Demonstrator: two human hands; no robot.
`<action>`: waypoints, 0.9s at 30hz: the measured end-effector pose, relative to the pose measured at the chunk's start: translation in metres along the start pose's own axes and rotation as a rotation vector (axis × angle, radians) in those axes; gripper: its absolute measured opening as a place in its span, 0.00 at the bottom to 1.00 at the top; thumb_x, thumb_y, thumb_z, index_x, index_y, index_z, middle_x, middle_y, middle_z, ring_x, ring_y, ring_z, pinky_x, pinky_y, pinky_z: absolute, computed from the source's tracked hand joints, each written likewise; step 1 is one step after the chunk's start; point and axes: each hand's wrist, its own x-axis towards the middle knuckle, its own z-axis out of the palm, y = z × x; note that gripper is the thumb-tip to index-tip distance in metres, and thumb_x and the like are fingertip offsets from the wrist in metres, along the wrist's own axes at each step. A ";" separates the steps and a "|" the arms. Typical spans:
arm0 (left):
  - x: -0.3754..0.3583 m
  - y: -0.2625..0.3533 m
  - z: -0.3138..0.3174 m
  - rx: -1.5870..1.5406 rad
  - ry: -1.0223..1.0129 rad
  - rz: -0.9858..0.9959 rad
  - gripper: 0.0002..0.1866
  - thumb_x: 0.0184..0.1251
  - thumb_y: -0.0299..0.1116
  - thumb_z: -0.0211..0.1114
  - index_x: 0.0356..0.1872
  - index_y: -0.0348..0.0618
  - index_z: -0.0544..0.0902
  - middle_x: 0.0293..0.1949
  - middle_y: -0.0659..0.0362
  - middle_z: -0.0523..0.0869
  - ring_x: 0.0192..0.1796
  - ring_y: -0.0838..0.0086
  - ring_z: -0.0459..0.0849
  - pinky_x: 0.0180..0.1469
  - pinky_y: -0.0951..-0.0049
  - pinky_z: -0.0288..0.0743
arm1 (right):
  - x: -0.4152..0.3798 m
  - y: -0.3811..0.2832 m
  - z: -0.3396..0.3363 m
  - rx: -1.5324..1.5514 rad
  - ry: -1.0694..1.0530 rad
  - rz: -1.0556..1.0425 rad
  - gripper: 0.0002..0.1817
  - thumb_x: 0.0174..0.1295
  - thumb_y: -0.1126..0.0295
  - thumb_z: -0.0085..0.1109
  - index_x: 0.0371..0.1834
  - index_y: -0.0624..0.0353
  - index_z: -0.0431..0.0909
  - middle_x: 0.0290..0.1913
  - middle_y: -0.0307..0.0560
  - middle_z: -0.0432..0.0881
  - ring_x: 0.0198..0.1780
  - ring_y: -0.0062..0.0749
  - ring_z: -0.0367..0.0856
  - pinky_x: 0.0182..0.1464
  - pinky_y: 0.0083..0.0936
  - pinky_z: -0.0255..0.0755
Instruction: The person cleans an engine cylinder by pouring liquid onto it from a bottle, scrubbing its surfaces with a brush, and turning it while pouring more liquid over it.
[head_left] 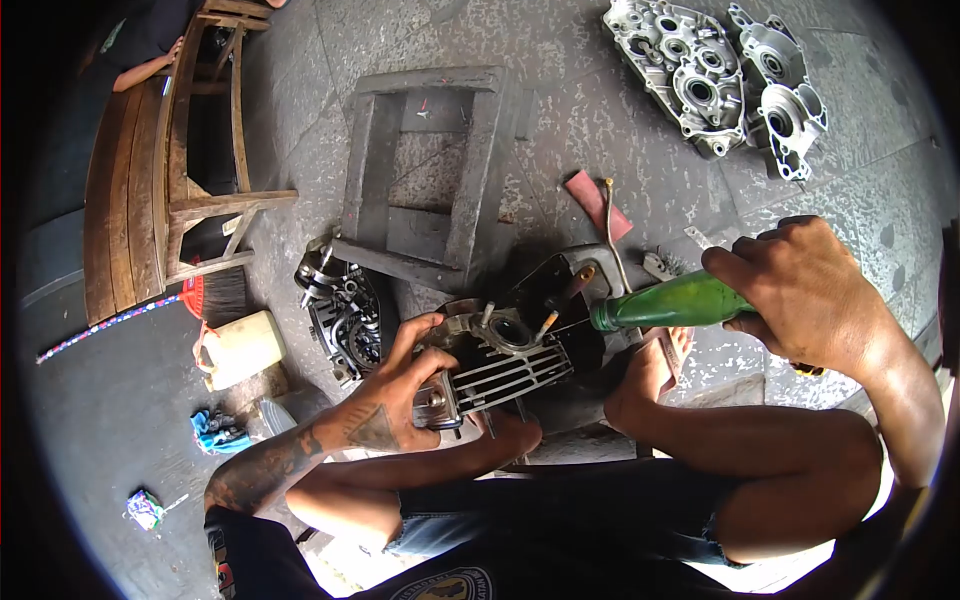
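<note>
My left hand (400, 395) grips the side of a finned metal engine cylinder head (515, 378), thumb and fingers around its edge. The part is tilted, with a round opening and studs on its upper side. In my right hand (800, 290) is a green bottle (675, 304), held almost level with its mouth pointing left toward the cylinder head. Below the bottle a bare foot (650, 375) shows. A thin metal tube with a brass-coloured end (611, 215) stands just beyond the bottle's mouth.
A wooden frame (480, 165) lies ahead, with a dark engine assembly (340, 315) at its left. Silver engine casings (690, 80) rest at the upper right. A red strip (598, 205) lies nearby. Leftward are a wooden bench (125, 200), a broom (205, 295) and a jerrycan (245, 350).
</note>
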 end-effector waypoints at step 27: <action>0.034 0.009 -0.013 0.054 -0.052 0.187 0.40 0.38 0.41 0.83 0.55 0.37 0.76 0.70 0.34 0.54 0.74 0.39 0.55 0.71 0.48 0.59 | 0.074 -0.015 -0.018 -0.046 0.250 -0.137 0.20 0.48 0.67 0.67 0.46 0.57 0.79 0.26 0.40 0.79 0.31 0.35 0.82 0.36 0.32 0.72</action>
